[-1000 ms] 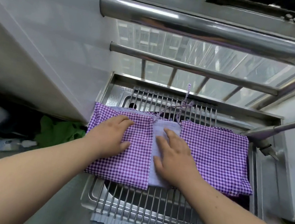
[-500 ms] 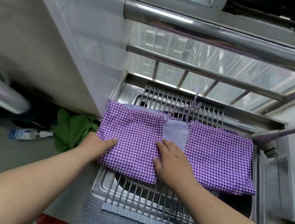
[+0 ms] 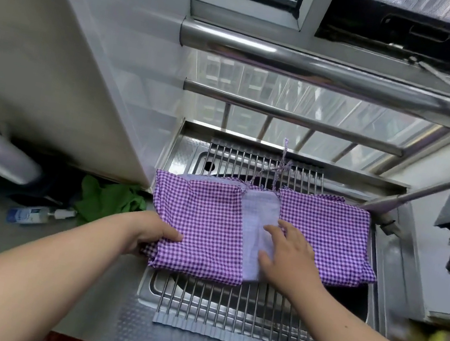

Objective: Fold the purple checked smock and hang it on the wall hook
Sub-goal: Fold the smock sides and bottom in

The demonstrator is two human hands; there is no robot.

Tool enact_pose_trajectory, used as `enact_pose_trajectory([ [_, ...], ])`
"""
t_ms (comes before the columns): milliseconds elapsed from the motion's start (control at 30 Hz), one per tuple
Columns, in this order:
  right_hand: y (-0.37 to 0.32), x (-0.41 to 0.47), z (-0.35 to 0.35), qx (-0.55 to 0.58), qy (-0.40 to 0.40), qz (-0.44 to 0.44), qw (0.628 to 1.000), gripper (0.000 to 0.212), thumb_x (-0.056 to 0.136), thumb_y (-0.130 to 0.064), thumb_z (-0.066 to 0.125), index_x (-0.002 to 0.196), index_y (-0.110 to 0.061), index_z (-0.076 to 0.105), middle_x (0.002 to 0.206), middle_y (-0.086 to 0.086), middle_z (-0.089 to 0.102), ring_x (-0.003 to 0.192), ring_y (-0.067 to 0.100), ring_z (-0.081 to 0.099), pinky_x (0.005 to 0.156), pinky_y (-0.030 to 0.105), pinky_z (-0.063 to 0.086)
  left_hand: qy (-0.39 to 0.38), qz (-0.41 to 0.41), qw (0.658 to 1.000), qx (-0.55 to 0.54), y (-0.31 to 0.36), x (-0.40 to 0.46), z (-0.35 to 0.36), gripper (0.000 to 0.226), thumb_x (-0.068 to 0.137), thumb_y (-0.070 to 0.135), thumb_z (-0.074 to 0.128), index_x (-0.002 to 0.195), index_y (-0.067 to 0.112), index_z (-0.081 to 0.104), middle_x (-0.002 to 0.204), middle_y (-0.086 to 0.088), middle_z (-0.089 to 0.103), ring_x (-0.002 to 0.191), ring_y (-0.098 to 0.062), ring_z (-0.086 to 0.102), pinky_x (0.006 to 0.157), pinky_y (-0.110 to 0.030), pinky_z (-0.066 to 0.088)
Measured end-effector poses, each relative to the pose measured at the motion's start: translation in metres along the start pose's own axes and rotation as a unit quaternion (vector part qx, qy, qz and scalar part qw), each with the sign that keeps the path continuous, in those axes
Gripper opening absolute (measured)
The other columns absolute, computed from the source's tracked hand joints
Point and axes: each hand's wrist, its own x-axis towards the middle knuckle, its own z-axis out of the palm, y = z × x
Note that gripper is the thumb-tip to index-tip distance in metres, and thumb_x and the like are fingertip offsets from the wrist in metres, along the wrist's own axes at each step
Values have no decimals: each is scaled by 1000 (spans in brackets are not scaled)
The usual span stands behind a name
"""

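- The purple checked smock (image 3: 326, 235) is lying spread over the sink rack (image 3: 237, 318), centre frame.
- The right hand (image 3: 292, 253) is pressing flat, fingers spread, on its pale middle panel.
- The left hand (image 3: 152, 232) is gripping its lower-left edge.

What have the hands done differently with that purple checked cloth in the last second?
The left hand slid off the top of the smock to its near left corner and now grips the edge there. The right hand stayed flat, pressing the pale middle panel. The smock still lies spread on the sink rack.
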Motion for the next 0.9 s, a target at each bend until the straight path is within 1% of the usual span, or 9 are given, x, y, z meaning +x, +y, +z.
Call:
enact_pose_trajectory([
  [167, 12, -14, -6, 15, -22, 1, 1000, 68, 96, -44, 56, 158, -26, 35, 157, -3, 46, 142, 18, 46, 123, 46, 36, 38, 48, 998, 15, 8, -9, 7, 21, 95, -2, 61, 112, 9, 65, 99, -12, 78, 79, -26, 73, 63, -34, 60],
  [200, 14, -14, -6, 5, -27, -5, 1000, 68, 96, -45, 56, 158, -26, 35, 158, -3, 46, 142, 18, 45, 123, 46, 35, 45, 61, 997, 16, 11, -12, 6, 23, 93, -5, 60, 111, 8, 65, 101, -13, 77, 81, -29, 74, 63, -36, 61],
  [333, 11, -17, -6, -54, -46, -15, 997, 78, 97, -59, 49, 165, -29, 26, 172, 0, 25, 157, 23, 25, 129, 48, 20, 90, 124, 986, 66, 25, -34, -11, 28, 82, -8, 59, 106, 3, 69, 106, -17, 75, 95, -36, 72, 88, -49, 62],
  [467, -2, -21, -11, -80, -52, -29, 995, 82, 96, -65, 52, 166, -35, 21, 175, 1, 17, 160, 26, 19, 129, 53, 14, 116, 172, 970, 125, 40, -57, -27, 28, 87, -8, 52, 97, 13, 67, 105, -13, 72, 93, -29, 68, 74, -36, 55],
  [533, -9, -25, -14, -87, -54, -40, 994, 82, 96, -64, 54, 166, -36, 21, 175, 1, 17, 160, 26, 18, 129, 54, 13, 124, 197, 960, 156, 46, -66, -35, 31, 92, -3, 48, 98, 21, 67, 106, -7, 71, 97, -26, 66, 82, -36, 54],
  [633, -17, -27, -15, -89, -66, -47, 993, 82, 96, -62, 58, 165, -36, 23, 175, 1, 17, 160, 26, 20, 128, 56, 19, 130, 244, 937, 216, 53, -75, -49, 27, 101, 20, 49, 119, 32, 66, 123, 2, 68, 111, -18, 63, 102, -39, 47],
  [700, -25, -29, -16, -71, -72, -44, 994, 80, 96, -58, 60, 165, -35, 25, 173, 2, 21, 157, 27, 25, 126, 55, 29, 148, 265, 920, 247, 59, -82, -58, 39, 103, 35, 49, 141, 35, 58, 142, 4, 61, 125, -17, 58, 114, -41, 41],
  [767, -37, -30, -18, -35, -80, -40, 995, 77, 97, -53, 62, 163, -35, 29, 168, 3, 27, 152, 26, 33, 123, 52, 36, 150, 268, 917, 254, 65, -95, -63, 44, 105, 35, 47, 149, 33, 51, 149, 3, 56, 133, -20, 54, 117, -42, 37],
  [900, -57, -29, -17, 4, -93, -50, 994, 74, 96, -48, 65, 161, -33, 35, 161, 1, 38, 146, 25, 41, 120, 49, 41, 171, 268, 894, 317, 84, -123, -59, 39, 107, 25, 45, 146, 27, 53, 147, -5, 57, 132, -26, 54, 113, -40, 38],
])
